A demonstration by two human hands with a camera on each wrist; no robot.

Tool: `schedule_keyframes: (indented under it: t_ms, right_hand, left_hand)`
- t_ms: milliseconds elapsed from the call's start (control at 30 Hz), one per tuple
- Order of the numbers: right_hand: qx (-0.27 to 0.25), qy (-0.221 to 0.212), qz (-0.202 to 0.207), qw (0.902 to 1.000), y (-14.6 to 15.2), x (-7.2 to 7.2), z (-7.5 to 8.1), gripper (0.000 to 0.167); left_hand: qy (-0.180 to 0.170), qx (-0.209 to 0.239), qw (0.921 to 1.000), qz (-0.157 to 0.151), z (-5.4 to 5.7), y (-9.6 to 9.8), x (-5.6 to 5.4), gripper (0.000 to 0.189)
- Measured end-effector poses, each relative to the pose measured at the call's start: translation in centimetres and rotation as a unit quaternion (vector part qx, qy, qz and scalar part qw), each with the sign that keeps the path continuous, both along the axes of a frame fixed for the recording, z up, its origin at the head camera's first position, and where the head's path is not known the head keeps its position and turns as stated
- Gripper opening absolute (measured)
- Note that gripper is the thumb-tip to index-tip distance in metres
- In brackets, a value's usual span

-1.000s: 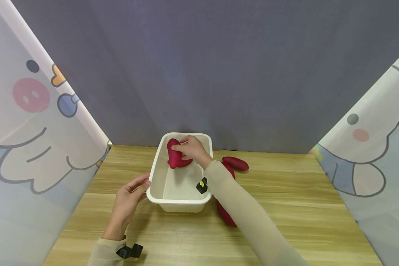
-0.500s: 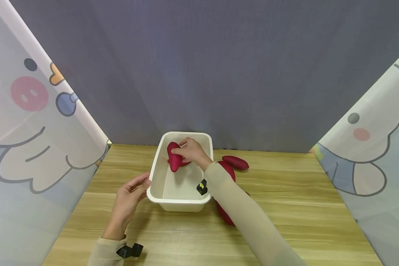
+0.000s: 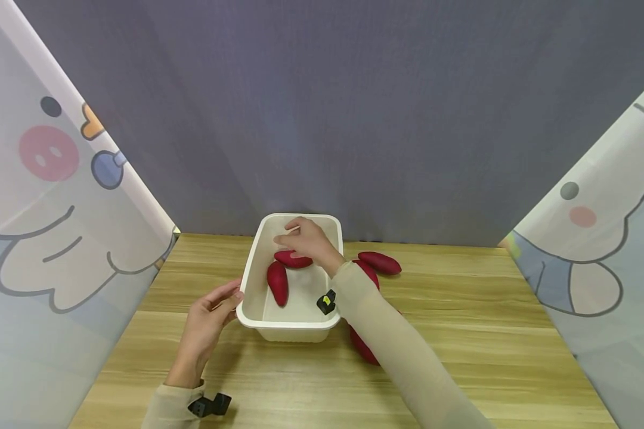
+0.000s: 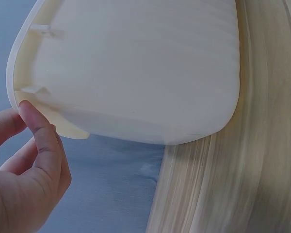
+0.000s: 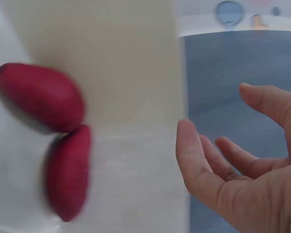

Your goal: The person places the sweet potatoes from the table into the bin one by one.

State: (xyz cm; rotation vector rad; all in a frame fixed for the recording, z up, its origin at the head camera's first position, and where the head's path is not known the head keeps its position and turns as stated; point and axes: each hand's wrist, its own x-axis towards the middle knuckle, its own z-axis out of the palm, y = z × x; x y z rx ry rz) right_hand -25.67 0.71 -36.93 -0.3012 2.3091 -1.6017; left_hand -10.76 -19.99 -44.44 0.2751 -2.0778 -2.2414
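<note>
A white plastic basin (image 3: pixel 292 326) stands in the middle of the table with two red sweet potatoes inside. One sweet potato (image 3: pixel 278 283) points toward the near side; the other sweet potato (image 3: pixel 292 259) lies crosswise behind it, partly under my right hand in the head view. My right hand (image 3: pixel 307 239) hovers over the basin, fingers loosely spread with nothing in them. In the right wrist view the two potatoes lie end to end, apart from my fingertips (image 5: pixel 186 131). My left hand (image 3: pixel 208 319) pinches the basin's left rim (image 4: pixel 12 73) between thumb and fingers.
Right of the basin lie more red sweet potatoes: one at the back (image 3: pixel 380 263), one (image 3: pixel 369 273) and another (image 3: pixel 362 347) partly hidden by my right sleeve (image 3: pixel 402 339). A grey curtain (image 3: pixel 322 119) closes off the back, and printed cloths flank the wooden table (image 3: pixel 488 333).
My right hand has let go of a sweet potato, which dropped to the basin floor nearer me. Its fingers have spread. The left hand stays at the rim.
</note>
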Motion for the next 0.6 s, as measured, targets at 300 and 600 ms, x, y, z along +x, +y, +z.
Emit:
schedule_keyframes:
  t_ms: [300,600]
  right_hand:
    - [0.008,0.067,0.06,0.9959,3.3,2.6,4.2,0.046]
    - [0.004,0.139,0.046,0.9893,9.5,5.1,4.5,0.042]
  left_hand:
    - [-0.004,-0.002,1.0,0.001,0.2,0.0,0.1,0.048]
    - [-0.009,-0.005,0.9999,0.009,0.2,-0.3,0.4,0.047]
